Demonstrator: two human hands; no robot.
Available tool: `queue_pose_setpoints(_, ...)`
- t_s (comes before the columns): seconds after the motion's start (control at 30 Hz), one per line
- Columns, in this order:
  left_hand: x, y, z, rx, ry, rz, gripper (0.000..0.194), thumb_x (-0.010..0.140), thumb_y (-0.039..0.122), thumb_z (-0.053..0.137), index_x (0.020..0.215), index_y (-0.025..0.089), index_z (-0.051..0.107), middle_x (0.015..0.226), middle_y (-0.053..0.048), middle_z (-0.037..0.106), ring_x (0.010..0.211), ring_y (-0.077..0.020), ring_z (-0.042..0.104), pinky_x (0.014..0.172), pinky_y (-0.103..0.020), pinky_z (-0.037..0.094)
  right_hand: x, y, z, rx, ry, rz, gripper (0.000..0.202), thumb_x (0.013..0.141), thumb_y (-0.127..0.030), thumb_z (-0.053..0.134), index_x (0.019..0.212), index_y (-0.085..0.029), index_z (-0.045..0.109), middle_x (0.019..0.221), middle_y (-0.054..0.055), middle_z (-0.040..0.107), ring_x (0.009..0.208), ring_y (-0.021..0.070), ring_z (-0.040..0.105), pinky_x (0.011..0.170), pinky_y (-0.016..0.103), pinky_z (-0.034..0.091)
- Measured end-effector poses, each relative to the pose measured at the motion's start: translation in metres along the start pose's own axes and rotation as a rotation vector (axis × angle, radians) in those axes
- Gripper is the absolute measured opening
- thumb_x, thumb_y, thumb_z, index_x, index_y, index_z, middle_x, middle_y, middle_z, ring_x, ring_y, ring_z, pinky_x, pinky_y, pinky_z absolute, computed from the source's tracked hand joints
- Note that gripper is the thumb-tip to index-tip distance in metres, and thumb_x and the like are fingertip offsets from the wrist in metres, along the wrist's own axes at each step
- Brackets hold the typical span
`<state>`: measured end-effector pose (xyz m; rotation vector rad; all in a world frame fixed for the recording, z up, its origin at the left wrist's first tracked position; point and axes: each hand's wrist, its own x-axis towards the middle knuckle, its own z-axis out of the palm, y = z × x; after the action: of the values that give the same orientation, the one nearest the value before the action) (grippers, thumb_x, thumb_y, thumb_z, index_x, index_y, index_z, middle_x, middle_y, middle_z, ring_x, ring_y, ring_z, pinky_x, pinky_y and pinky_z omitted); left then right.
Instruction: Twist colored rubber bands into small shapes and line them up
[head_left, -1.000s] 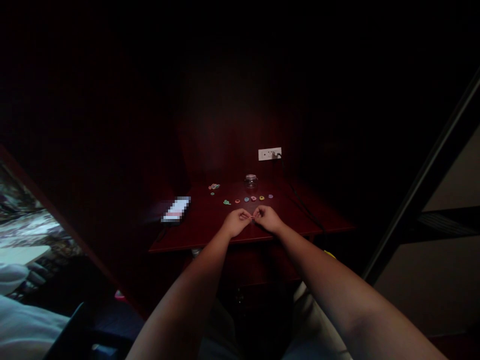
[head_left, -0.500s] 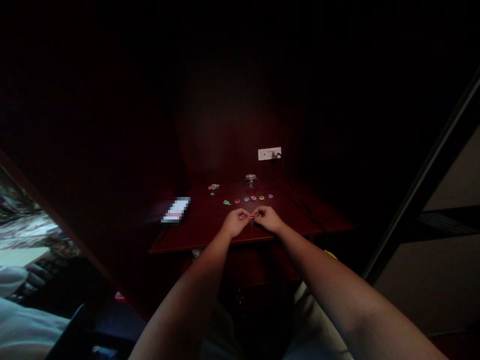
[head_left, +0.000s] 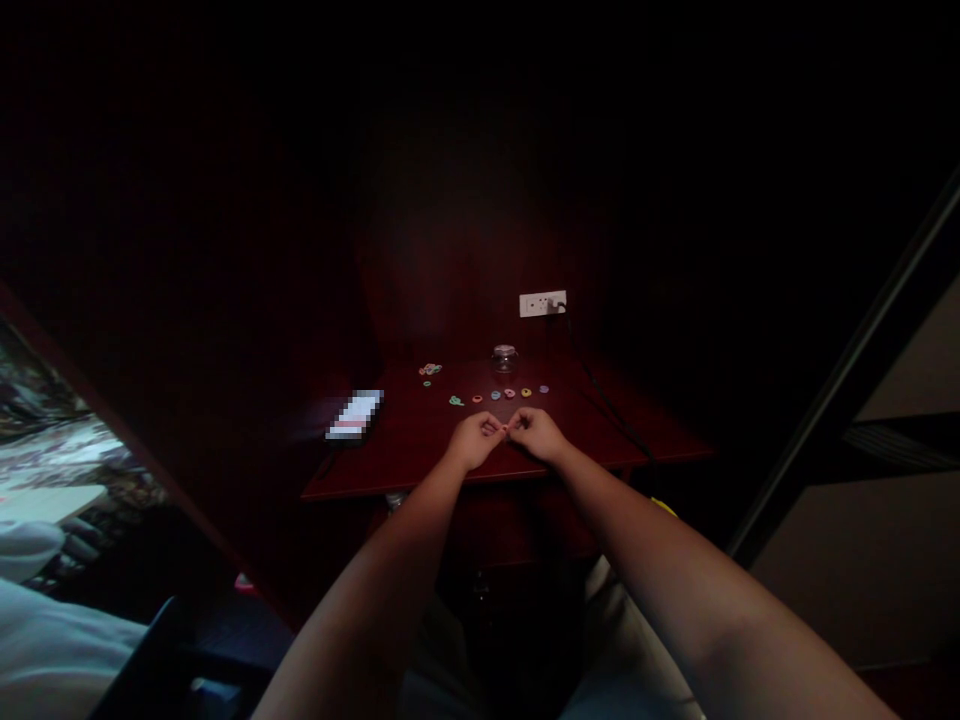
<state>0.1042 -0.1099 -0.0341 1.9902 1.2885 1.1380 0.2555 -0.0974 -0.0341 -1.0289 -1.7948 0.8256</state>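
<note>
Over the front part of the dark red table (head_left: 405,455), my left hand (head_left: 478,441) and my right hand (head_left: 537,436) meet at the fingertips. Both pinch a small pinkish-red piece (head_left: 505,428) between them; its shape is mostly hidden. Just beyond the hands lies a row of small coloured rings: a green one (head_left: 456,401), an orange one (head_left: 478,399), a blue one (head_left: 496,396), a pink one (head_left: 510,394), a yellow one (head_left: 526,393) and a purple one (head_left: 544,389).
A lidded glass jar (head_left: 505,359) stands behind the row. Back left are a pile of mixed rings (head_left: 430,370) and a single green ring (head_left: 427,384). A lit phone (head_left: 355,415) is at left. From a wall socket (head_left: 542,304), a black cable (head_left: 606,402) crosses the right side.
The view has shifted slightly. Both hands keep their pinch on the small piece, which now shows less between the fingertips.
</note>
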Motion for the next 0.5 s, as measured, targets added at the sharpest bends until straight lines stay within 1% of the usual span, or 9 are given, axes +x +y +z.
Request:
queue_pose_setpoints(0.13,0.0014,-0.0030,0.0033,-0.008,-0.017,0.008,0.013,0.065,0.025,0.056,0.071,0.014,0.054,0.064,0.000,0.058,0.058,-0.0078,0.052,0.055,-0.018,0.041,0.0012,0.0011,0.0039,-0.050,0.058,-0.031,0.006,0.059,-0.018,0.051,0.060,-0.015,0.047,0.052,-0.004,0.047,0.046,0.0071,0.041,0.045,0.018,0.033)
queue_pose_setpoints(0.3,0.0028,-0.0044,0.0049,-0.039,-0.015,0.010,0.014,0.064,0.023,0.058,0.071,0.013,0.053,0.062,0.001,0.056,0.055,-0.0066,0.051,0.054,-0.018,0.039,0.0034,0.0041,0.0059,-0.149,0.118,-0.061,0.004,0.059,-0.017,0.051,0.061,-0.015,0.049,0.055,-0.003,0.050,0.050,0.0075,0.044,0.049,0.018,0.034)
queue_pose_setpoints(0.4,0.0034,-0.0040,0.0045,-0.047,-0.010,0.012,0.014,0.064,0.024,0.058,0.071,0.013,0.053,0.061,0.001,0.056,0.054,-0.0066,0.050,0.053,-0.018,0.039,0.0044,0.0057,0.0058,-0.131,0.115,-0.035,0.010,0.061,-0.019,0.051,0.069,-0.015,0.054,0.059,-0.002,0.054,0.051,0.0079,0.046,0.050,0.018,0.036)
queue_pose_setpoints(0.5,0.0041,-0.0046,0.0041,-0.046,-0.003,0.011,0.012,0.066,0.023,0.056,0.071,0.014,0.052,0.062,0.000,0.058,0.056,-0.0074,0.052,0.054,-0.019,0.040,0.0045,0.0060,0.0055,-0.078,0.070,0.012,0.017,0.064,-0.021,0.050,0.077,-0.013,0.058,0.064,0.001,0.059,0.052,0.0089,0.050,0.050,0.019,0.038)
